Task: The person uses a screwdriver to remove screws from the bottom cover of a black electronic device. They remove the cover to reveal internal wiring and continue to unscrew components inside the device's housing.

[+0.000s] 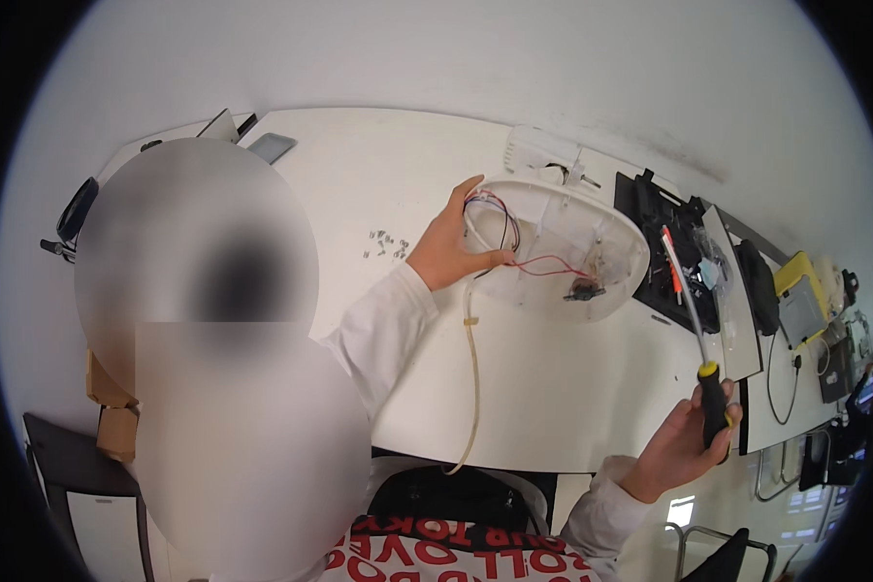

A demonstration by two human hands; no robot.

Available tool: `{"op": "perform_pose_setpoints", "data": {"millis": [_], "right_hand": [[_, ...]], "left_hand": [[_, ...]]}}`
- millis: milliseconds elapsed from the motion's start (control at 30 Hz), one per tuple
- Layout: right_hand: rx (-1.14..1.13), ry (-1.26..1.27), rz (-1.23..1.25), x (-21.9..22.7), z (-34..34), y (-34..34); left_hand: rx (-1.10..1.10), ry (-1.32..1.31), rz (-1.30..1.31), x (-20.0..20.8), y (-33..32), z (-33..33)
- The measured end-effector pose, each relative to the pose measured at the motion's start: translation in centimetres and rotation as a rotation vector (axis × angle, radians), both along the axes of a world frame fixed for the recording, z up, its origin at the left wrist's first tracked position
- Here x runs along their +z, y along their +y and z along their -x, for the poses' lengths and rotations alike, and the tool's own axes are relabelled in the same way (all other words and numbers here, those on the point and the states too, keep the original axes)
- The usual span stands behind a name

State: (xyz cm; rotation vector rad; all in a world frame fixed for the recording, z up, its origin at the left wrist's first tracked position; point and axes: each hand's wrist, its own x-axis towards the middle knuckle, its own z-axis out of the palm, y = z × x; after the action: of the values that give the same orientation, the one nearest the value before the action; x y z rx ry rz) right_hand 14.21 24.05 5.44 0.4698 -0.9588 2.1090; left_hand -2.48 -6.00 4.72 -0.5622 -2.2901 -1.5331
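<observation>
Large red capital letters run across the pale garment (456, 560) at your lower edge of view. The off-white plastic housing (572, 218) is over the right half of your tabletop (563, 388), hollow side showing, rounded and ribbed; whether it rests there you cannot tell. Inside are looped red, blue and black wires (545, 259) and a small dark component (584, 290). Your left grip (441, 242) closes on its left rim, thumb reaching inside; your right grip (689, 441) is wrapped around the black-and-yellow handle of a screwdriver (712, 393), shaft upward, apart from the housing.
</observation>
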Motion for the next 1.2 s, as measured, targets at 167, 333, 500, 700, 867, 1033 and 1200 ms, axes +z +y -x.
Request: {"op": "perform_pose_setpoints", "data": {"millis": [167, 333, 500, 700, 867, 1033, 1200], "right_hand": [[-0.105, -0.036, 0.002, -1.3, -0.2, 0.3], [-0.250, -0.133, -0.070, -1.9, -0.8, -0.5], [-0.535, -0.299, -0.135, -2.4, -0.5, -1.4], [-0.614, -0.265, -0.270, -2.3, -0.7, -1.6], [-0.568, -0.198, -0.343, -2.5, -0.3, -2.8], [-0.493, -0.226, -0.441, -2.0, 0.3, -4.1], [-0.503, -0.276, -0.413, -1.9, 0.3, -4.8]], "left_hand": [[-0.012, 0.009, -0.217, -2.2, 0.8, 0.8], [-0.028, -0.056, -0.404, -5.2, 0.9, 1.1], [0.018, -0.049, -0.426, -6.0, 1.1, 1.4], [0.021, -0.058, -0.445, -5.6, 1.4, 1.1], [0.007, -0.058, -0.463, -5.5, 1.4, 1.1], [0.005, -0.040, -0.464, -5.6, 1.4, 1.2], [0.039, -0.021, -0.428, -5.9, 1.4, 1.5]]}}
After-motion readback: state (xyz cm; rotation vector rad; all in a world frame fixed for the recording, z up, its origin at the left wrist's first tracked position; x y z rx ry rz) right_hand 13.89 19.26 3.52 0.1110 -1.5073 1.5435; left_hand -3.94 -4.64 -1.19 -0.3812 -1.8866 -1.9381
